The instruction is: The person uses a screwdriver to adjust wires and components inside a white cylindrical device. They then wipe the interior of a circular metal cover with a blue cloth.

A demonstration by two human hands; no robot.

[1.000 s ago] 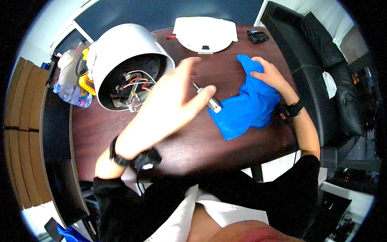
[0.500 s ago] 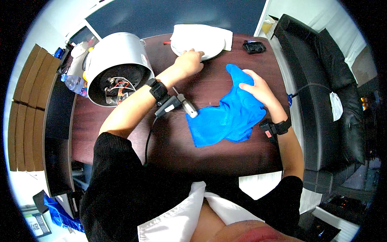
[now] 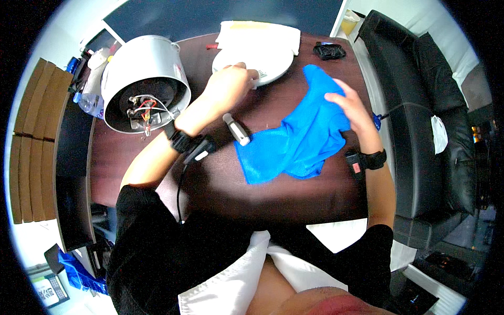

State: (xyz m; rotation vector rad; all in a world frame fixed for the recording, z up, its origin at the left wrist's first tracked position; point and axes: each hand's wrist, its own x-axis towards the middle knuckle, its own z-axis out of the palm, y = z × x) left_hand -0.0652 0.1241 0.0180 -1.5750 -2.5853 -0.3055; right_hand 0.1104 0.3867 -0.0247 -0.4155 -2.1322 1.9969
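My left hand (image 3: 231, 86) is closed on the near edge of a white round plate-like disc (image 3: 273, 60); its fingertips are partly hidden. The disc looks slightly raised at that edge. My right hand (image 3: 353, 102) pinches the upper part of a blue cloth (image 3: 294, 139) between thumb and fingers, while the rest of the cloth spreads over the table. By the cloth's left corner lies a screwdriver with a pale grey handle (image 3: 236, 130). Left of my left forearm, a silver metal cooker body (image 3: 144, 65) rests on its side, loose wires (image 3: 149, 107) showing in its open underside.
A folded white cloth (image 3: 283, 37) lies behind the disc, with a red handle end (image 3: 211, 46) beside it. A small black item (image 3: 329, 51) sits at the table's far right. A plastic bottle (image 3: 88, 105) stands left of the cooker; a black sofa (image 3: 415, 131) borders the right.
My left hand has drawn the white disc a little toward me, lifting its near edge slightly. My right hand has pulled the top of the blue cloth up and to the right.
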